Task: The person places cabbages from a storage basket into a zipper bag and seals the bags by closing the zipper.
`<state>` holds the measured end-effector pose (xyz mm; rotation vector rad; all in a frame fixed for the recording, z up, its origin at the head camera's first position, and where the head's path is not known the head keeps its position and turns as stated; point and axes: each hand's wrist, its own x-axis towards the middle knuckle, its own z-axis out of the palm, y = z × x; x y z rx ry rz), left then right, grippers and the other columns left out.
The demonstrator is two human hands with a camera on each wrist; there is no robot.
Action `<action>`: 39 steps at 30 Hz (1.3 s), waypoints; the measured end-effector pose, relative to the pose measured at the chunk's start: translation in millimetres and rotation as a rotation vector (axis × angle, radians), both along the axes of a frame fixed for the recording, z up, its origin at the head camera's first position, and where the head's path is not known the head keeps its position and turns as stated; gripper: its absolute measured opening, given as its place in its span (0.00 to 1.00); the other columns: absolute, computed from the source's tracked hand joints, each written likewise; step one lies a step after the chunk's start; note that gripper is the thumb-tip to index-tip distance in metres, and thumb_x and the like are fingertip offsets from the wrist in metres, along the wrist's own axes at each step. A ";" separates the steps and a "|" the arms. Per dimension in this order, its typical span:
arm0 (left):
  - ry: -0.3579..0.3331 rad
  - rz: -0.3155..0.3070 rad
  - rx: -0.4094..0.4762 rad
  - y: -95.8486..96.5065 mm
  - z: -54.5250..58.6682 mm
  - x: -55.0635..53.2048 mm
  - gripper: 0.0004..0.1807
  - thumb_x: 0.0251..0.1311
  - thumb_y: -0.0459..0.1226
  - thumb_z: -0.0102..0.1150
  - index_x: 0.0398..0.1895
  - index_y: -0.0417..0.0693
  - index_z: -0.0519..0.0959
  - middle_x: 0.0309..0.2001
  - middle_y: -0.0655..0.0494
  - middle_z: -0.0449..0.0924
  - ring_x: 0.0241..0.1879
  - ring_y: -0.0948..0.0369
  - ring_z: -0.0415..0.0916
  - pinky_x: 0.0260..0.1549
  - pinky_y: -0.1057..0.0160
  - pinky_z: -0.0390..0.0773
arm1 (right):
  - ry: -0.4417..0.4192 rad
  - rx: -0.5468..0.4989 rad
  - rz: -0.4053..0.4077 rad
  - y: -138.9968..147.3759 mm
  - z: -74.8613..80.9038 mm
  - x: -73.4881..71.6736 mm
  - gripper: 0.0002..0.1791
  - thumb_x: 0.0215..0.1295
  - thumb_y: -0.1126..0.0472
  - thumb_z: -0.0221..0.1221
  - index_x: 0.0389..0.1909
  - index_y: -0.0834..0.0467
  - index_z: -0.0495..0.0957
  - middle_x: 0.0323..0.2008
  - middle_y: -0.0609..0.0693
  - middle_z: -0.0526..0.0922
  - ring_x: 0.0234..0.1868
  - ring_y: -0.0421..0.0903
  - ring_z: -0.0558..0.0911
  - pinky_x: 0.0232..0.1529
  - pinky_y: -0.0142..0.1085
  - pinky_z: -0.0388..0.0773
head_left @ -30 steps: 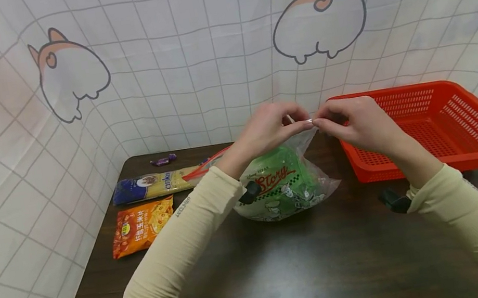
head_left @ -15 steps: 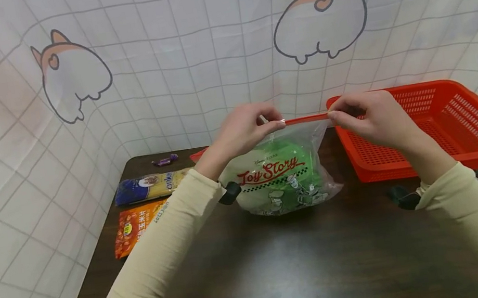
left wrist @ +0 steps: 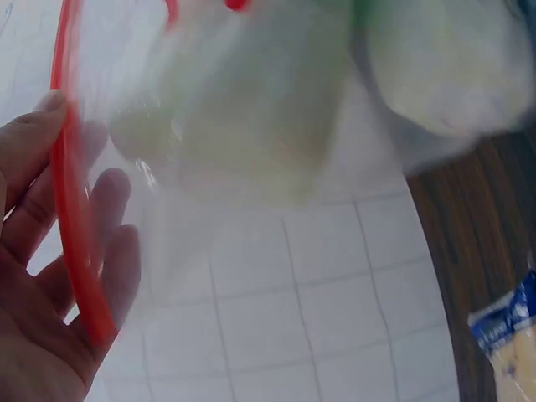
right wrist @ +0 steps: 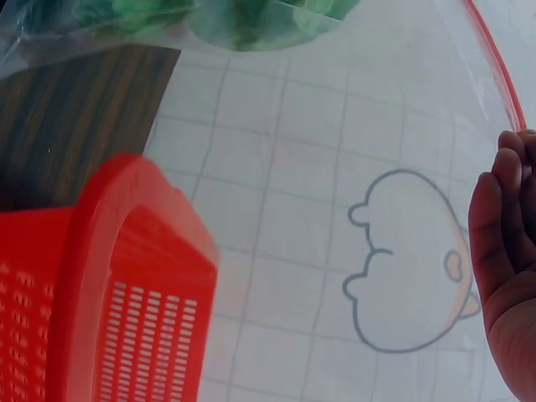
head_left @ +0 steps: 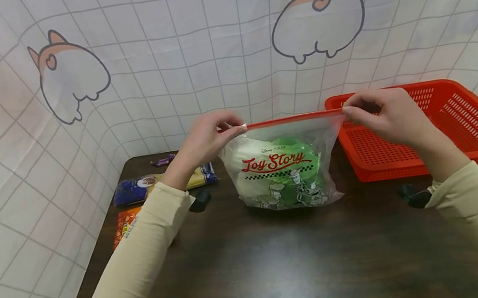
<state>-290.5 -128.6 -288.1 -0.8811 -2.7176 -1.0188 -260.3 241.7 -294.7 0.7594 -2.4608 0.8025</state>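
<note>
A clear zip bag (head_left: 277, 163) with a red top strip and "Toy Story" lettering hangs upright between both hands, its lower edge at the table. Rounded pale and green things fill it, blurred by the plastic. My left hand (head_left: 212, 132) pinches the red strip near its left end; in the left wrist view the thumb (left wrist: 38, 134) lies on the near side of the strip, with fingers showing through the plastic behind. At the strip's right end, the thumb and fingers of my right hand (head_left: 387, 113) pinch the corner.
A red perforated basket (head_left: 440, 157) stands at the right, close beside the bag. To the left lie a blue-and-yellow packet (head_left: 132, 190), an orange snack bag (head_left: 124, 223) partly behind the sleeve, and a small purple-wrapped piece (head_left: 163, 160). A gridded cloth wall (head_left: 188, 73) encloses the table.
My left hand has moved left along the red strip, away from the right hand, which shifted slightly right. The bag's top now stretches straight and its printed front faces forward.
</note>
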 end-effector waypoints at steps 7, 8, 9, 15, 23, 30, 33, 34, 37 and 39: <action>0.018 0.075 0.003 -23.9 -1.6 2.7 0.09 0.67 0.44 0.60 0.41 0.51 0.84 0.42 0.56 0.83 0.42 0.59 0.78 0.36 0.58 0.77 | -0.016 -0.002 -0.019 10.8 -1.1 1.9 0.05 0.67 0.59 0.61 0.38 0.56 0.83 0.27 0.45 0.81 0.27 0.35 0.74 0.30 0.23 0.70; 0.026 0.082 0.002 -27.0 -1.5 3.2 0.09 0.67 0.45 0.60 0.41 0.51 0.84 0.42 0.56 0.83 0.42 0.59 0.77 0.36 0.57 0.76 | -0.018 -0.001 -0.021 12.5 -1.2 2.1 0.05 0.67 0.59 0.61 0.38 0.56 0.83 0.27 0.45 0.81 0.27 0.35 0.74 0.30 0.23 0.70; 0.033 0.088 0.004 -30.0 -1.6 3.8 0.09 0.67 0.44 0.60 0.41 0.51 0.84 0.42 0.56 0.83 0.41 0.59 0.77 0.36 0.57 0.76 | -0.022 -0.003 -0.023 14.3 -1.3 2.3 0.05 0.67 0.59 0.61 0.38 0.56 0.83 0.28 0.46 0.82 0.28 0.35 0.75 0.31 0.22 0.70; 0.084 0.118 0.021 -39.5 -3.4 6.4 0.09 0.66 0.44 0.60 0.41 0.49 0.84 0.42 0.56 0.84 0.41 0.58 0.78 0.36 0.56 0.76 | -0.066 -0.011 -0.042 21.7 -1.0 3.9 0.06 0.67 0.58 0.61 0.40 0.55 0.83 0.29 0.47 0.82 0.29 0.35 0.75 0.32 0.21 0.70; 0.052 0.100 0.086 -31.0 -5.3 9.6 0.09 0.67 0.42 0.59 0.41 0.48 0.83 0.34 0.54 0.84 0.31 0.59 0.82 0.30 0.60 0.80 | -0.142 -0.009 -0.055 24.9 -2.4 8.9 0.08 0.69 0.58 0.60 0.43 0.56 0.81 0.33 0.51 0.83 0.31 0.37 0.77 0.32 0.21 0.70; 0.018 0.010 0.081 -32.3 1.5 18.1 0.08 0.68 0.41 0.59 0.41 0.47 0.83 0.32 0.54 0.83 0.28 0.63 0.78 0.30 0.63 0.80 | -0.092 0.034 0.070 37.0 0.2 12.6 0.06 0.63 0.66 0.64 0.38 0.52 0.82 0.31 0.46 0.81 0.29 0.37 0.74 0.30 0.23 0.71; -0.008 -0.149 0.062 -38.8 9.4 27.2 0.07 0.67 0.40 0.59 0.40 0.48 0.83 0.33 0.58 0.83 0.30 0.63 0.77 0.31 0.63 0.79 | -0.110 0.010 0.218 48.6 3.8 16.4 0.13 0.58 0.74 0.64 0.36 0.53 0.82 0.29 0.47 0.80 0.28 0.38 0.73 0.28 0.26 0.71; -0.028 -0.214 0.064 -41.3 12.1 30.5 0.06 0.67 0.39 0.60 0.39 0.49 0.83 0.33 0.58 0.83 0.30 0.63 0.77 0.31 0.63 0.78 | -0.124 -0.010 0.279 52.1 5.1 17.9 0.15 0.56 0.77 0.63 0.36 0.54 0.82 0.29 0.47 0.80 0.28 0.38 0.74 0.29 0.27 0.72; -0.131 -0.388 0.106 -47.3 21.4 40.6 0.04 0.66 0.34 0.59 0.38 0.47 0.83 0.33 0.57 0.83 0.31 0.60 0.79 0.33 0.61 0.80 | -0.182 -0.119 0.500 61.9 6.5 19.1 0.17 0.53 0.84 0.59 0.35 0.60 0.82 0.30 0.51 0.79 0.29 0.41 0.75 0.30 0.29 0.74; -0.201 -0.438 0.149 -48.9 25.8 43.3 0.03 0.66 0.32 0.59 0.38 0.44 0.82 0.33 0.54 0.83 0.32 0.55 0.80 0.34 0.59 0.80 | -0.218 -0.195 0.599 65.1 6.9 19.7 0.17 0.53 0.86 0.57 0.35 0.64 0.81 0.30 0.53 0.79 0.30 0.43 0.77 0.32 0.30 0.75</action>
